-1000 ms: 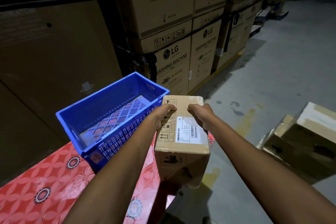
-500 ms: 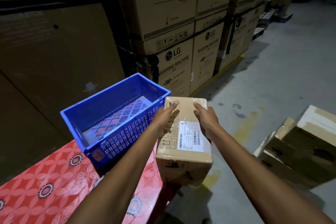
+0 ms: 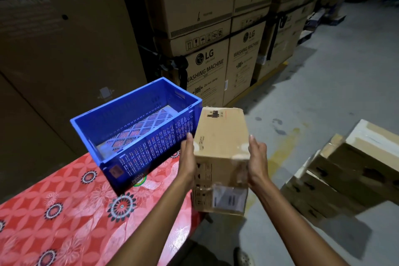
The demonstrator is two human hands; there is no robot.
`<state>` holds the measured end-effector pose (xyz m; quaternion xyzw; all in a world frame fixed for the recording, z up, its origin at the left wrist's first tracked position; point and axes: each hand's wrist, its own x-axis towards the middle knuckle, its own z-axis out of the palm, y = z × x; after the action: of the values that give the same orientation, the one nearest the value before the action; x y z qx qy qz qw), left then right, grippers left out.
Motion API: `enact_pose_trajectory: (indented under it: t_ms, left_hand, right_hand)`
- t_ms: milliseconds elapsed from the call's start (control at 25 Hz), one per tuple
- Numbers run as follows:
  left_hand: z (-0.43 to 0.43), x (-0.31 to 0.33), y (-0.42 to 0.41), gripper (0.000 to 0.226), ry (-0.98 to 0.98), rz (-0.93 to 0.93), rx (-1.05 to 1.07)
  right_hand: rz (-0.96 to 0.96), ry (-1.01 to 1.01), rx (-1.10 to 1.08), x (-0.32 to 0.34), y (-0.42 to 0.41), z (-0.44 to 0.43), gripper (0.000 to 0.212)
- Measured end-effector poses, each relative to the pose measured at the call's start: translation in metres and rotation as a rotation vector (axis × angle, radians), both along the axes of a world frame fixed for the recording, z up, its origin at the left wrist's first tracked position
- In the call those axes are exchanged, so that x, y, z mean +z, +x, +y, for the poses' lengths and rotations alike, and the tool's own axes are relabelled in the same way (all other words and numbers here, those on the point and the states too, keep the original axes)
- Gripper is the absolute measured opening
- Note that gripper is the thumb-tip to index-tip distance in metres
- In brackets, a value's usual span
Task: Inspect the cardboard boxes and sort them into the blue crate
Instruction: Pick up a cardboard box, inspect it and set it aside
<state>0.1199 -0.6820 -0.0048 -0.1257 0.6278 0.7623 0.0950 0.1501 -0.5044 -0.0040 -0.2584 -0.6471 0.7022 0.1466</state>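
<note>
A brown cardboard box (image 3: 222, 136) is held in the air just right of the blue crate (image 3: 151, 149), beyond the table's right edge. My left hand (image 3: 188, 162) presses flat against its left side and my right hand (image 3: 257, 162) against its right side, fingers straight on both. The face with the white shipping label is turned toward me and looks blurred. The plain top face tilts away. The blue crate stands on the red patterned tablecloth (image 3: 64, 211), and its slotted floor is visible inside.
Tall washing machine cartons (image 3: 205, 71) stand stacked behind the crate, and a large dark carton (image 3: 64, 60) stands at the left. Several flat cardboard boxes (image 3: 345, 175) are piled on the grey floor at the right. Open floor stretches toward the back right.
The box has been tipped so the labelled face swings down toward me. Both hands have slid from its top to its sides.
</note>
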Motion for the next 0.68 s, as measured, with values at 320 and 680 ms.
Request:
enact_pose_trajectory:
  t_ms: [320, 680]
  left_hand:
    - [0.005, -0.022, 0.005, 0.071, 0.021, -0.148, -0.191]
    - [0.033, 0.016, -0.061, 0.058, 0.051, -0.226, -0.112]
  right_hand:
    - [-0.231, -0.039, 0.229, -0.051, -0.008, 0.025, 0.09]
    - [-0.29, 0.099, 0.323, -0.008, -0.079, 0.029, 0.047]
